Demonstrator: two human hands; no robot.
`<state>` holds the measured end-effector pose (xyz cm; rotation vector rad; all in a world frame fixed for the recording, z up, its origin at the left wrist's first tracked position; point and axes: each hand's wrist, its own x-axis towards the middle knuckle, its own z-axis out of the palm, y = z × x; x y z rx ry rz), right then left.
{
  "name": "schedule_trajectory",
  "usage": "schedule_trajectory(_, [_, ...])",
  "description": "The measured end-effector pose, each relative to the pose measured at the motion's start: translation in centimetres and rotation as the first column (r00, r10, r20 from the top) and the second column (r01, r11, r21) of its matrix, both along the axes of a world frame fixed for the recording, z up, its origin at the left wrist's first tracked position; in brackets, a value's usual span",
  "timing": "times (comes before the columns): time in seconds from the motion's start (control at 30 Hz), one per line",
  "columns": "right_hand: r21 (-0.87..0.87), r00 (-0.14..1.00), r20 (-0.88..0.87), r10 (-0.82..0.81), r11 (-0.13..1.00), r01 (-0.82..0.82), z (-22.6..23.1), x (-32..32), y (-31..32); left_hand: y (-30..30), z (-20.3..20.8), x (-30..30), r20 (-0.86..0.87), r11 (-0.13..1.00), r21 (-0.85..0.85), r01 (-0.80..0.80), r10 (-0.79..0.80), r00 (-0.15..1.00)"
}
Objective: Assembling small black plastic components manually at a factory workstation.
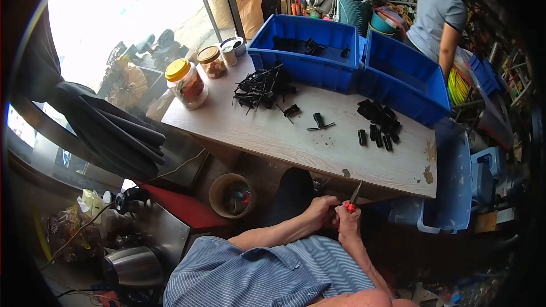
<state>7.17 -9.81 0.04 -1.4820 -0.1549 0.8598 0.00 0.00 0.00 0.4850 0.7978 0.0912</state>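
red-handled pliers-like tool (351, 207), dark tip (356, 193) narrowing to point, tilted

Metal-tipped pliers (354, 196), black plastic-looking parts (382, 116), smooth blue plastic bins (307, 73), rough-chipped wood-look tabletop (256, 139)

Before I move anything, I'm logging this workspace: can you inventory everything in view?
Table: one, pale, centre
Bins: two, blue, table's far side
Large tub: one, light blue, table's right
Spindly parts: uncounted, black, before left bin
Loose parts: two, black, mid-table
Short cylinders: several, black, table's right part
Lidded jars: two, clear, table's left end
Bucket: one, tan, floor
Kettle: one, silver, lower left
Curtain: one, dark grey, left
Co-worker: one, grey-blue top, upper right
Clutter: uncountable, mixed colours, lower left and background
Red-gripped tool: one, red and dark, right hand
Right hand: one, bare, near table's front edge
Left hand: one, bare, beside right
Striped shirt: one, blue-and-white, bottom
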Motion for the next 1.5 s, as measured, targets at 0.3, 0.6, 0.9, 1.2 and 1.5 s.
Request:
schedule_trajectory(0.3, [0.068,0.999,0.042,0.027,0.997,-0.03,1.2,1.3,0.5,0.8,-0.4,-0.6,0.063,0.967,0.244,0.077,-0.095,0.993])
schedule_trajectory(0.6, [0.102,0.992,-0.123,-0.04,0.993,0.053,1.3,1.8,1.1,3.4,1.5,-3.3,0.385,0.817,0.571,0.078,-0.351,0.853])
schedule_trajectory(0.9, [0.142,0.99,-0.024,-0.139,0.98,0.141,0.9,1.5,0.7,1.9,1.7,-2.0,0.127,-0.095,0.981,-0.171,-0.356,0.926])
schedule_trajectory(1.2, [0.053,0.98,-0.018,-0.199,0.978,0.2,2.0,1.1,0.8,0.8,1.3,-1.2,0.102,0.001,0.995,-0.102,-0.12,0.988])
schedule_trajectory(1.5, [0.027,0.976,-0.211,0.046,0.999,-0.041,2.4,1.2,0.0,2.7,2.9,2.4,0.299,0.538,0.794,-0.284,0.061,0.952])
